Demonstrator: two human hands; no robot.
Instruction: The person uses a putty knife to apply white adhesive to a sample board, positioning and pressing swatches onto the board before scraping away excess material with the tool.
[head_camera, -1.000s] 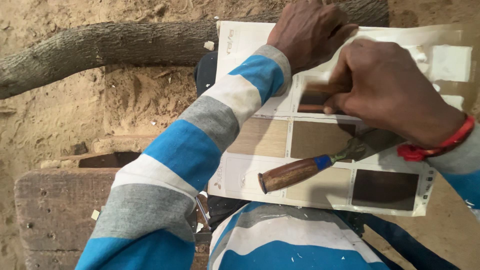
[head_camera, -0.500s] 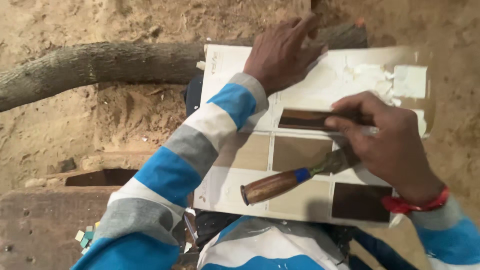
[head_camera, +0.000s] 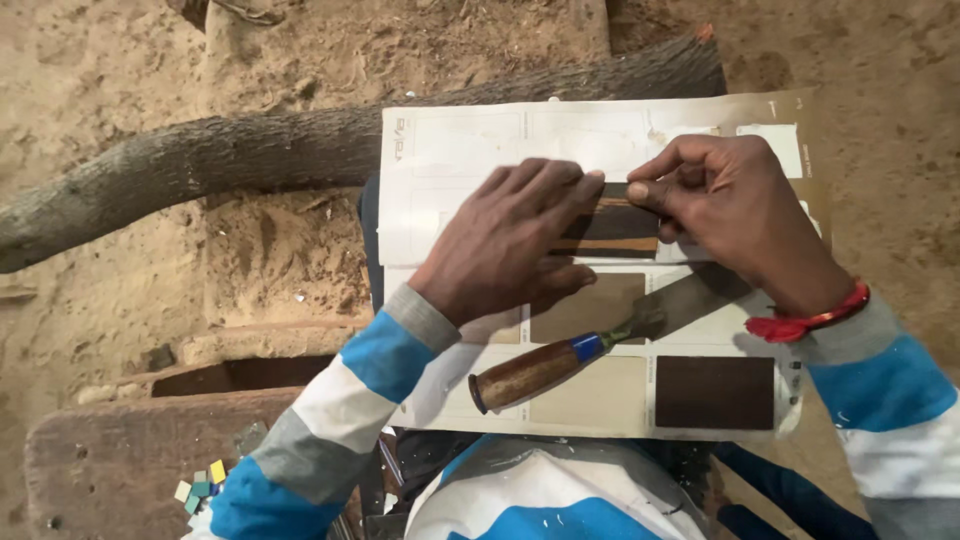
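My left hand (head_camera: 510, 240) lies flat, fingers together and stretched out, pressing on the dark striped sample strip (head_camera: 615, 225) at the centre of the frame; it grips nothing, only bears down. My right hand (head_camera: 725, 210) comes in from the right, thumb and fingertips (head_camera: 650, 190) pinched together at the upper right end of that same strip, clamped on its edge just beside my left fingertips. The strip sits on a white sample card (head_camera: 460, 160) that fills the middle of the frame, with a tan swatch (head_camera: 585, 308) directly below the strip, a pale one (head_camera: 600, 395) lower down and a dark brown swatch (head_camera: 715, 392) at lower right. A chisel (head_camera: 600, 345) with a wooden handle and a blue collar rests across the card below my hands, handle pointing lower left, blade running up under my right wrist; neither hand touches it. A red band (head_camera: 810, 320) circles my right wrist. Both sleeves are striped blue, white and grey. Behind the card, a rough log (head_camera: 250, 165) crosses the upper left over sandy ground (head_camera: 120, 90). At lower left, a worn wooden block (head_camera: 110, 460) carries a few small coloured chips (head_camera: 200, 485).
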